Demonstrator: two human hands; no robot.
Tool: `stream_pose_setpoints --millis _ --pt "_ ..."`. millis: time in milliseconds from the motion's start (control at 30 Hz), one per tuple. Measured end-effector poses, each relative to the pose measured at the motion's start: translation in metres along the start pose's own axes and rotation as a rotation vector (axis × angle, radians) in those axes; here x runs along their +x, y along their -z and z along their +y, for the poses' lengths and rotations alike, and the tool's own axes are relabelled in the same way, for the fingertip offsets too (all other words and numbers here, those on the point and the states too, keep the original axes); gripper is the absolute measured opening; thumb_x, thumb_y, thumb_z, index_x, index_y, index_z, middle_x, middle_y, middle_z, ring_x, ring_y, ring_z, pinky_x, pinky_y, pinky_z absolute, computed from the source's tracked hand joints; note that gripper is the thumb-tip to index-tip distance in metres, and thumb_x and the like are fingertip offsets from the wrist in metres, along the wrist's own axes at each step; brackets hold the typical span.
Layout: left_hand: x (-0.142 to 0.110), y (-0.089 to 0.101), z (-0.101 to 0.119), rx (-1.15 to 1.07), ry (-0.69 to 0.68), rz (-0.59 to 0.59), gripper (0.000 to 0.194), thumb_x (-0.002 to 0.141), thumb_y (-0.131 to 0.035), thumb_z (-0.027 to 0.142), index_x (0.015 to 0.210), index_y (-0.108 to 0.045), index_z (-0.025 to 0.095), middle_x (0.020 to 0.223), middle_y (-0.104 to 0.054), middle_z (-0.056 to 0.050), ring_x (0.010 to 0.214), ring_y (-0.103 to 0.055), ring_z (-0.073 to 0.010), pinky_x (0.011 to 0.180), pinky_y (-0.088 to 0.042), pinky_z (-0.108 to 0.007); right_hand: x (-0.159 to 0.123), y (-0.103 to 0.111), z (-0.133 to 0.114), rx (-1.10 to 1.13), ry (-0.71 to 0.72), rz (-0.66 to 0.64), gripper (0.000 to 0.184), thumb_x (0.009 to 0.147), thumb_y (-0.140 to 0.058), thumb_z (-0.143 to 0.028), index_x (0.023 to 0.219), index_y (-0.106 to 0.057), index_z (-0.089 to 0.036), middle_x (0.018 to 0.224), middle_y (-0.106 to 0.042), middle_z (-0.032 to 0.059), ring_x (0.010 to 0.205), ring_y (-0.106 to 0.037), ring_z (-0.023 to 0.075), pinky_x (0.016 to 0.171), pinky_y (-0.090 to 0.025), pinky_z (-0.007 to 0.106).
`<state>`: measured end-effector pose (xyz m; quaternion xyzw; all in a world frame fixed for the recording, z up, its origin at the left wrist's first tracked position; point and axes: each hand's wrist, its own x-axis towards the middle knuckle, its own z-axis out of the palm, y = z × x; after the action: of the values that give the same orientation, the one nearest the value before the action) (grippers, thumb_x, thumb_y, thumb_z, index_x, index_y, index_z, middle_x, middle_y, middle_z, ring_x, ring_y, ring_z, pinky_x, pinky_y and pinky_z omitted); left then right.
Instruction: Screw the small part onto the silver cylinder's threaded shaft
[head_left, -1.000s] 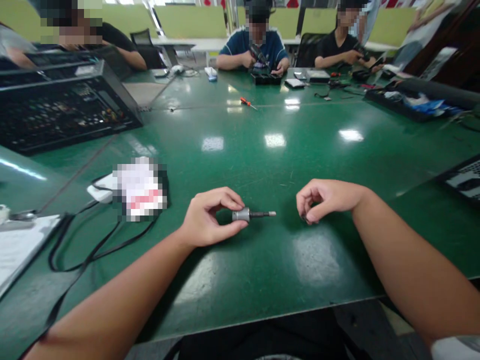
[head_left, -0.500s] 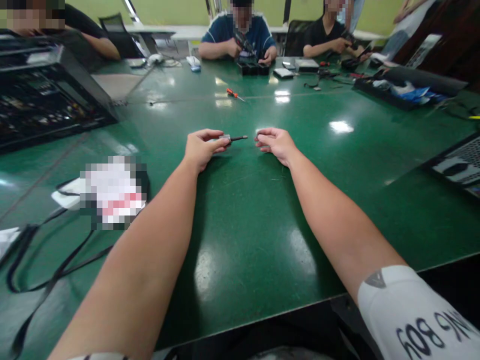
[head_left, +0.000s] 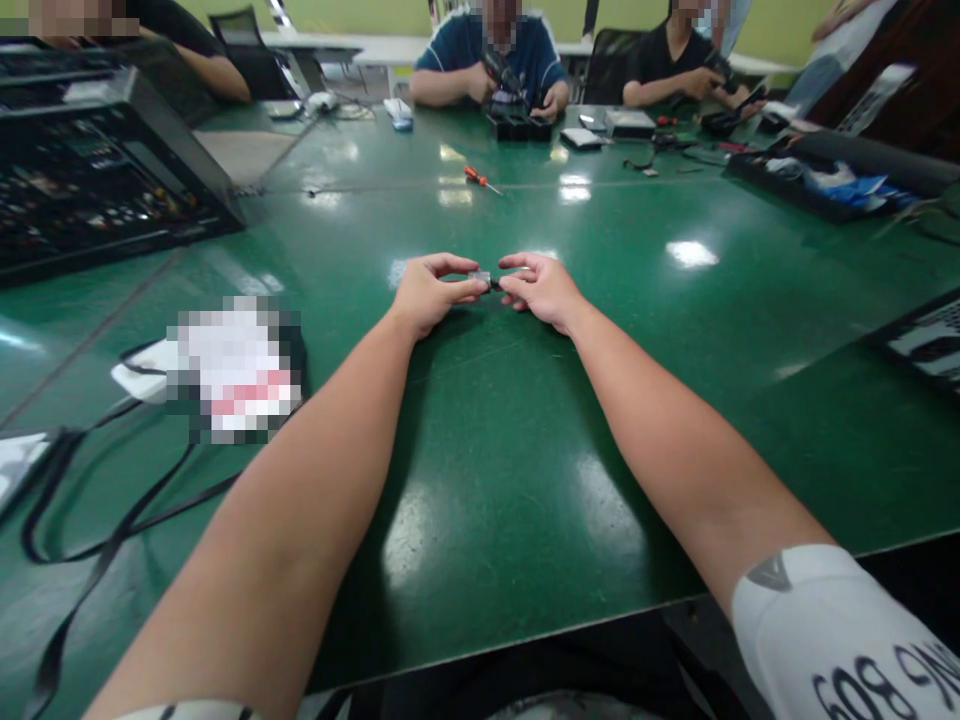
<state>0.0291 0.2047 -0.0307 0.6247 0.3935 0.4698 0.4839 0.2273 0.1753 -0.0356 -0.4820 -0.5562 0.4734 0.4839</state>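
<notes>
My left hand (head_left: 431,292) pinches a small screwdriver by its pale grey handle (head_left: 481,281), just above the green table. The dark shaft of that screwdriver (head_left: 495,284) points right and runs in between the fingers of my right hand (head_left: 546,290). Those fingers are closed around the shaft's end and hide its tip. Whether they also hold some small piece there, I cannot tell. Both forearms reach forward over the table.
An orange-handled screwdriver (head_left: 480,179) lies farther back. To the left are an open computer case (head_left: 105,170) and a blurred card with a black strap (head_left: 112,550). A black tray with blue items (head_left: 840,190) stands at the right. Several people sit or stand beyond.
My left hand has brought the screwdriver rightward to my right hand. The shaft, bare between the hands before, is now mostly hidden by the right fingers. The view has shifted slightly.
</notes>
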Motion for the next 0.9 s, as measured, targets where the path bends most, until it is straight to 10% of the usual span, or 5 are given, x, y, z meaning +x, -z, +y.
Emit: stream_pose_setpoints --millis 333,533,700,900 --pt "-0.004 -0.007 0.006 0.08 -0.032 -0.046 0.045 0.049 -0.095 0.02 0.089 -0.075 0.012 0.096 -0.078 -0.008 0.088 -0.074 -0.0222 0.093 -0.061 -0.042 -0.002 0.004 -0.004 0.012 -0.057 -0.073 0.026 0.091 -0.071 -0.015 0.116 -0.064 -0.018 0.074 -0.071 0.0004 0.063 -0.064 0.0127 0.058 -0.05 0.021" --pt "-0.023 -0.006 0.017 0.032 -0.019 -0.025 0.046 0.047 -0.097 0.024 0.086 -0.075 0.013 0.092 -0.079 -0.007 0.087 -0.075 -0.0229 0.094 -0.06 -0.043 -0.024 0.021 -0.014 0.011 -0.064 0.043 0.019 0.099 -0.067 -0.037 0.105 -0.068 -0.02 0.101 -0.071 0.0058 0.081 -0.066 0.0138 0.057 -0.048 0.019" --pt "-0.088 -0.001 0.036 0.021 0.062 -0.061 0.042 0.049 -0.099 0.027 0.081 -0.073 0.015 0.091 -0.077 -0.007 0.081 -0.074 -0.0202 0.089 -0.063 -0.04 -0.085 0.032 -0.029 -0.012 -0.109 0.088 0.033 0.1 -0.06 -0.051 0.1 -0.069 -0.019 0.107 -0.069 0.0083 0.082 -0.064 0.0153 0.054 -0.045 0.02" --pt "-0.184 -0.014 0.075 0.095 -0.047 -0.471 0.022 0.069 -0.091 0.02 0.079 -0.071 0.019 0.097 -0.075 -0.008 0.083 -0.076 -0.0197 0.076 -0.068 -0.034 -0.168 0.03 -0.064 -0.279 -0.013 -0.334 0.046 0.102 -0.05 -0.057 0.099 -0.074 -0.018 0.096 -0.073 0.0076 0.083 -0.064 0.0185 0.067 -0.045 0.028"
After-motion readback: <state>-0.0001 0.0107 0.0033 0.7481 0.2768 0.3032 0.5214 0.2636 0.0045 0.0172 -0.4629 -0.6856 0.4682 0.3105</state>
